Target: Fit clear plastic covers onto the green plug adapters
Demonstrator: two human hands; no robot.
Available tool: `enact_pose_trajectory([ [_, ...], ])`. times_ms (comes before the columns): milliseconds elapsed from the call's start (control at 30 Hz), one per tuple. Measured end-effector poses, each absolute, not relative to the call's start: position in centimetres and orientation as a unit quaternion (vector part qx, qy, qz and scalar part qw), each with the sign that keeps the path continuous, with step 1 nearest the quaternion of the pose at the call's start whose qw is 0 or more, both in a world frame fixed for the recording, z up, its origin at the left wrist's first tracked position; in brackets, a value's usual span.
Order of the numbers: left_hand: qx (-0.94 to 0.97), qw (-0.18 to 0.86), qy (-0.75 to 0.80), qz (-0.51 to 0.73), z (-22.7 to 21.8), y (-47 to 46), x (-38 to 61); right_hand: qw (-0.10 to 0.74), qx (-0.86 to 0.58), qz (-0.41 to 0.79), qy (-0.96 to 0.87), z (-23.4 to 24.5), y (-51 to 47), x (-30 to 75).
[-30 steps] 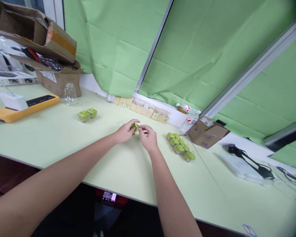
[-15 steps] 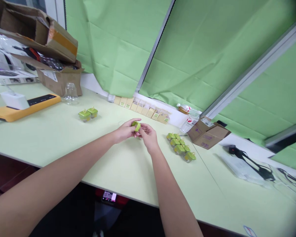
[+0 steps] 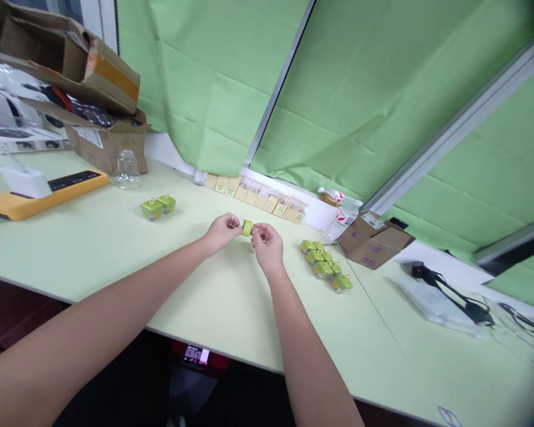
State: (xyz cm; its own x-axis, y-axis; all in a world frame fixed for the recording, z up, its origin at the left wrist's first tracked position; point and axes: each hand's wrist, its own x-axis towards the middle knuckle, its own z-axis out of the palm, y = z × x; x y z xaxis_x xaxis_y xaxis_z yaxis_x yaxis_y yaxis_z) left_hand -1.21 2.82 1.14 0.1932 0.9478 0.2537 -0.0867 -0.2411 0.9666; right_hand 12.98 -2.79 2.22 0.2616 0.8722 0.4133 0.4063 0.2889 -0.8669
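Above the middle of the table, a small green lid (image 3: pixel 247 228) is held between my two hands. On its left side, my left hand (image 3: pixel 223 232) pinches its edge or a thin yellowish loop there; the exact grip is too small to make out. At the right side, the fingertips of my right hand (image 3: pixel 268 244) close on the lid's edge. Something pale shows under my right fingers, mostly hidden. To the right stand several small clear tubs with green lids (image 3: pixel 323 270) and yellow loops. Two more green-lidded tubs (image 3: pixel 152 208) sit at the left.
A row of small tan boxes (image 3: pixel 261 197) lines the window wall. Plastic bottles (image 3: pixel 339 224) and a cardboard box (image 3: pixel 374 240) stand at the right, beyond them a black cable (image 3: pixel 465 299). On the left are an orange power strip (image 3: pixel 71 188), a glass jar (image 3: pixel 127 169) and stacked cartons (image 3: pixel 111 145).
The green lid has turned, its opening no longer facing me. My left hand has shifted from around it to a pinch at its left side; my right hand stays nearly in place.
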Motion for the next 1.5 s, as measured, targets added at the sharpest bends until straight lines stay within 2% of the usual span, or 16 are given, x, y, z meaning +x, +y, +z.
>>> enact_pose_trajectory([
  [167, 0.611, 0.549, 0.324, 0.469, 1.4, 2.7, -1.5, 0.568, -0.562, 0.182, -0.572, 2.4, -2.9, 12.9],
  [433, 0.599, 0.591, 0.284, 0.46, 1.5, 2.4, -1.7, 0.597, -0.544, 0.303, -0.506, 2.9, -3.1, 13.1],
  [800, 0.572, 0.65, 0.24, 0.44, 2.1, 2.0, -1.3, 0.595, -0.516, 0.375, -0.489, 4.4, -4.0, 12.2],
  [967, 0.65, 0.577, 0.276, 0.409, 1.4, 2.1, -1.2, 0.56, -0.489, 0.411, -0.527, 4.3, -4.1, 12.1],
  [1133, 0.645, 0.549, 0.285, 0.449, 1.4, 2.4, -1.2, 0.634, -0.496, 0.386, -0.451, 4.2, -3.2, 13.8],
  [1233, 0.691, 0.472, 0.315, 0.447, 1.0, 2.4, -1.5, 0.675, -0.51, 0.373, -0.381, 4.4, -2.9, 14.9],
  [1300, 0.746, 0.405, 0.323, 0.419, 0.7, 2.3, -1.8, 0.672, -0.526, 0.372, -0.364, 4.4, -2.9, 15.3],
  [1500, 0.843, 0.302, 0.32, 0.308, 0.0, 2.2, -2.6, 0.622, -0.622, 0.226, -0.419, 3.6, -2.9, 15.1],
])
